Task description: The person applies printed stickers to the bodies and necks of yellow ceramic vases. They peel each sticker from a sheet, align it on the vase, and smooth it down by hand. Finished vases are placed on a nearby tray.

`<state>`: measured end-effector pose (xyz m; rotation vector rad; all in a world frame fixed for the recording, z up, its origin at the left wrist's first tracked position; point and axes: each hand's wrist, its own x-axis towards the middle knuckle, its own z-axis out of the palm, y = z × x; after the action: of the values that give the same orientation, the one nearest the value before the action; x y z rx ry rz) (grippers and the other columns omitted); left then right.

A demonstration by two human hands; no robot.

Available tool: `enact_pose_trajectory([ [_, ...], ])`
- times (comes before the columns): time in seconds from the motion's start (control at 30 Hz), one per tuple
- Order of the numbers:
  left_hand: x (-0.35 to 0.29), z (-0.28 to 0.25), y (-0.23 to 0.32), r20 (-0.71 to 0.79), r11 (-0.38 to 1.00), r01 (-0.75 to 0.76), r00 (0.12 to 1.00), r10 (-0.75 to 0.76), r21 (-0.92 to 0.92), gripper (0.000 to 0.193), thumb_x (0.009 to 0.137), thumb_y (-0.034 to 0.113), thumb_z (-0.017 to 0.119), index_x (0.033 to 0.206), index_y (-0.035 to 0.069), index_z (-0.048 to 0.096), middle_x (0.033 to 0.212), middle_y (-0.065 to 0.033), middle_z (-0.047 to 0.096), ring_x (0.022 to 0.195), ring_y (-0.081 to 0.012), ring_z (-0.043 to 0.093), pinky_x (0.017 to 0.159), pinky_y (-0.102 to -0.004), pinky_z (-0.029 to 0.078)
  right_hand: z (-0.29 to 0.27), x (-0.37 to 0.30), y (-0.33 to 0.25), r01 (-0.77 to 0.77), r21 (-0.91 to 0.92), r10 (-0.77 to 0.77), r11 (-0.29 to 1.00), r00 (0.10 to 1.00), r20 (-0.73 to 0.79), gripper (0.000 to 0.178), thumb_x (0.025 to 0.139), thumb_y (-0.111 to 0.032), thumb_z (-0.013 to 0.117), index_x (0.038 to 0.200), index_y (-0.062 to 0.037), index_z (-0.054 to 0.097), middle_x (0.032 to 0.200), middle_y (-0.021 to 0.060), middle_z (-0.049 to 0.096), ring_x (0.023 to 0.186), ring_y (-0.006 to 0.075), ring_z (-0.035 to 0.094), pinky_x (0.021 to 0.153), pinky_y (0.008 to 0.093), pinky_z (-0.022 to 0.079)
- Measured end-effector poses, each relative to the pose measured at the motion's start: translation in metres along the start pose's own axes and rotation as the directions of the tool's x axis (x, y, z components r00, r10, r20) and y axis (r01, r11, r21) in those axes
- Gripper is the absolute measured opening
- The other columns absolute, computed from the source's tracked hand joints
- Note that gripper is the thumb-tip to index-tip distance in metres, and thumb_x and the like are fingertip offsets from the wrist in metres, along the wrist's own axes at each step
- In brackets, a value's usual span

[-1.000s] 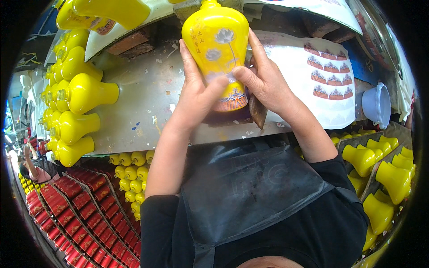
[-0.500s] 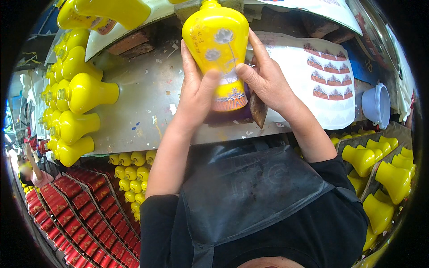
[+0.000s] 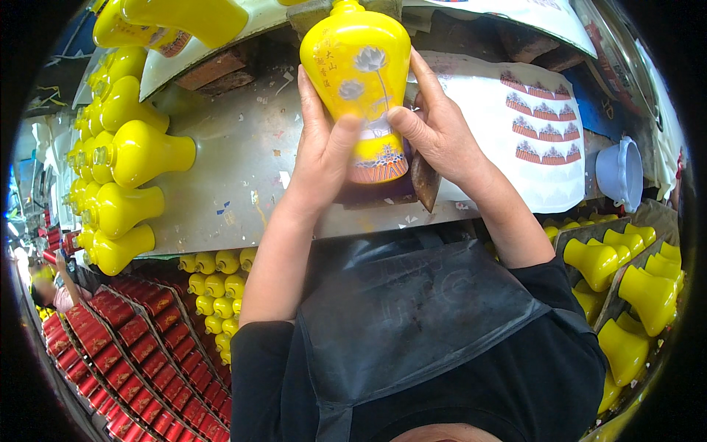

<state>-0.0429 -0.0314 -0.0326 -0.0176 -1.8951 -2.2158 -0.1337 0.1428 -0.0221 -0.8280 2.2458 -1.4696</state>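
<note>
a held yellow bottle (image 3: 357, 92), glossy, grey flowers (image 3: 370, 60) above a patterned base band (image 3: 383, 168), neck (image 3: 346, 6) pointing away.

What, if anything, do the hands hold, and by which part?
A yellow bottle, by its body: the left hand and right hand hold opposite sides.

Workshop, stacked yellow bottles (image 3: 151, 153), printed sheet (image 3: 549, 177), metal workbench (image 3: 213, 166)

Up at twelve o'clock, the left hand (image 3: 320, 158) is drawing its thumb off toward ten, and the right hand (image 3: 447, 132) is easing its thumb slightly toward three, so the gap between them is widening and more of the yellow bottle's (image 3: 353, 44) pale band (image 3: 377, 132) is showing. Near nine o'clock, a co-worker (image 3: 65, 296) is lowering a raised arm.
</note>
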Motion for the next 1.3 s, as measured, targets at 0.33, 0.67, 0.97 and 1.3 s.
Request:
enact_pose_trajectory([
  [0.33, 0.0, 0.0, -0.002, -0.02, 0.999, 0.018, 1.0, -0.017, 0.035, 0.095, 0.107, 0.03, 0.056, 0.163, 0.004, -0.017, 0.164, -0.0171, 0.026, 0.149, -0.0279, 0.035, 0.123, -0.0409, 0.03, -0.002, 0.001, 0.004, 0.016, 0.048, -0.017, 0.999, 1.0, 0.017, 0.085, 0.1, -0.038, 0.061, 0.163, 0.0, 0.018, 0.118, 0.0335, 0.068, 0.111, 0.0426, 0.07, 0.095, 0.0431, 0.054],
  [0.67, -0.001, -0.001, 0.0, -0.018, 0.994, 0.111, 0.994, -0.111, -0.024, 0.097, 0.107, 0.041, 0.055, 0.165, 0.011, -0.017, 0.167, -0.0144, 0.023, 0.152, -0.0286, 0.03, 0.124, -0.0429, 0.026, -0.003, -0.001, 0.004, -0.007, 0.052, 0.007, 0.999, 1.0, -0.006, 0.085, 0.1, -0.039, 0.063, 0.164, -0.0075, 0.019, 0.116, 0.0347, 0.068, 0.111, 0.0457, 0.069, 0.095, 0.045, 0.054],
  [0.97, -0.002, -0.001, 0.003, -0.008, 0.985, 0.145, 0.989, -0.147, -0.088, 0.091, 0.107, 0.038, 0.055, 0.166, 0.01, -0.009, 0.164, -0.0141, 0.027, 0.15, -0.0287, 0.034, 0.124, -0.0432, 0.028, 0.0, -0.002, -0.008, -0.06, -0.007, 0.06, 0.998, 0.998, -0.015, 0.08, 0.105, -0.045, 0.06, 0.164, -0.0083, 0.021, 0.117, 0.0249, 0.071, 0.108, 0.0334, 0.074, 0.089, 0.0395, 0.059],
  [1.3, 0.0, -0.006, -0.005, 0.014, 0.995, 0.094, 0.995, -0.094, -0.042, 0.091, 0.107, 0.036, 0.054, 0.165, 0.008, -0.01, 0.165, -0.014, 0.025, 0.151, -0.0282, 0.031, 0.124, -0.0428, 0.026, 0.011, 0.002, 0.007, 0.023, 0.014, -0.021, 1.0, 0.994, -0.111, 0.085, 0.1, -0.046, 0.063, 0.16, -0.0008, 0.024, 0.106, 0.0342, 0.07, 0.1, 0.0484, 0.071, 0.087, 0.0488, 0.056],
])
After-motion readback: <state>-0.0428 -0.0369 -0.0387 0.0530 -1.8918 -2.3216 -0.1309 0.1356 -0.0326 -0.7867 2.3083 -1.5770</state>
